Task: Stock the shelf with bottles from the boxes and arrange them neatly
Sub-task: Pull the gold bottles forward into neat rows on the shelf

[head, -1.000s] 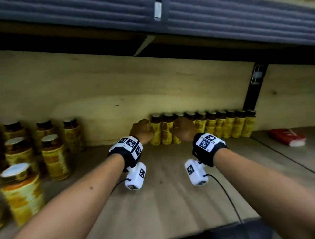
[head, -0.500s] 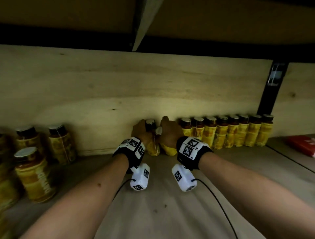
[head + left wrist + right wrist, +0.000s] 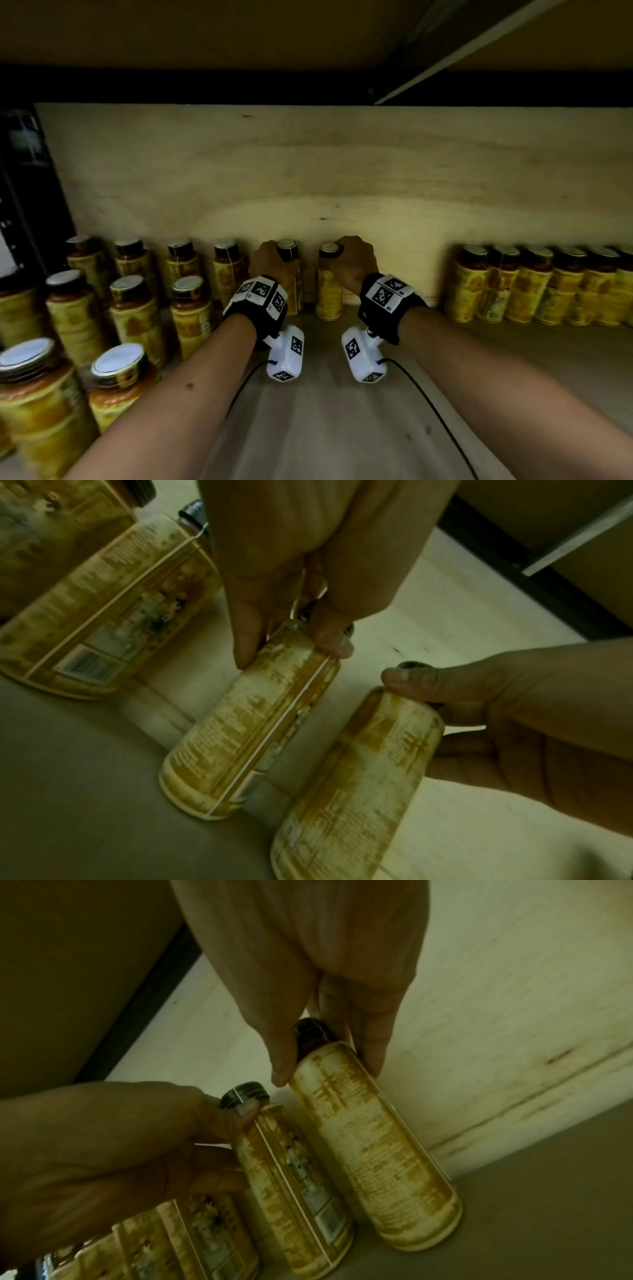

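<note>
Two yellow-labelled bottles with dark caps stand against the back panel. My left hand (image 3: 270, 260) grips the left bottle (image 3: 294, 291) round its neck; in the left wrist view, thumb and fingers of that hand (image 3: 291, 653) pinch the bottle (image 3: 253, 723). My right hand (image 3: 352, 260) holds the right bottle (image 3: 329, 291) at its cap and shoulder. The right wrist view shows this hand (image 3: 327, 1069) on its bottle (image 3: 377, 1150), with the other bottle (image 3: 294, 1177) beside it. Both bases are down at the shelf board (image 3: 325, 428).
Several like bottles (image 3: 137, 308) fill the shelf's left part in rows, the nearest just left of my left hand. A single row of bottles (image 3: 534, 287) lines the back panel (image 3: 342, 178) to the right, past a gap. A black upright (image 3: 27, 192) closes the left end.
Both hands took a bottle each at the left end of the right row and moved them left along the back panel. They now stand beside the left group.
</note>
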Tool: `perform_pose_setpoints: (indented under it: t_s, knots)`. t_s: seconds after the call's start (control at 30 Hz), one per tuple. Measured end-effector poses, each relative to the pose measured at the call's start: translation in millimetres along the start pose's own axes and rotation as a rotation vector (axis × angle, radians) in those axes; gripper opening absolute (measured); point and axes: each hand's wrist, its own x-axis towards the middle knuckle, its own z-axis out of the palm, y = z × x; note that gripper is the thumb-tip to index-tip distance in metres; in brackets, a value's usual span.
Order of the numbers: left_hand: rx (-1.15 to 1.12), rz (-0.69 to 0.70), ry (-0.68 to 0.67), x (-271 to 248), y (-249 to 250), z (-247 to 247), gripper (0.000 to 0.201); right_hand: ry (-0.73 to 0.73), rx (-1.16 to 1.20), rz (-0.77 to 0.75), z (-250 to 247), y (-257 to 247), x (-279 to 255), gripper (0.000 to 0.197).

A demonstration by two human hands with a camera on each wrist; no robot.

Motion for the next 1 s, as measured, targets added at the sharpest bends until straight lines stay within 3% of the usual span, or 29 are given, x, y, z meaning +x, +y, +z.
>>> perform_pose_setpoints:
  t_s: [0.2,0.37,0.47,0.57,0.67,0.83,1.0]
  knots:
    - [-0.016,0.022,0.019,1.3,-2.1,3.4,0.048,0.03,-0.066,0.052,-6.8,6.6,7.5,0.055]
    - [0.04,0.003,-0.094,-4.9,6.9,-4.1,0.059,0.045,-0.194,0.036,-8.7,5.6,0.3,0.059]
    - [0.106,0.086,-0.106,-10.7,20.9,-11.5,0.073,-0.01,-0.129,0.043,-16.6,0.9,-8.4,0.064]
    - [0.069,0.239,-0.096,-22.7,49.1,-10.3,0.066,0.048,-0.17,0.012,-53.6,9.7,-20.8,0.066]
    - [-0.031,0.366,-0.137,-39.5,81.7,10.7,0.053,0.12,-0.38,0.003,-108.0,41.5,-32.2,0.055]
    - [-0.042,0.433,-0.367,-59.3,127.7,83.7,0.043,0.177,-0.424,0.2,-187.4,101.8,-44.4,0.056]
    - [-0.147,0.367,-0.543,-68.5,157.0,140.6,0.044,0.09,-0.629,0.047,-201.0,139.4,-53.1,0.049]
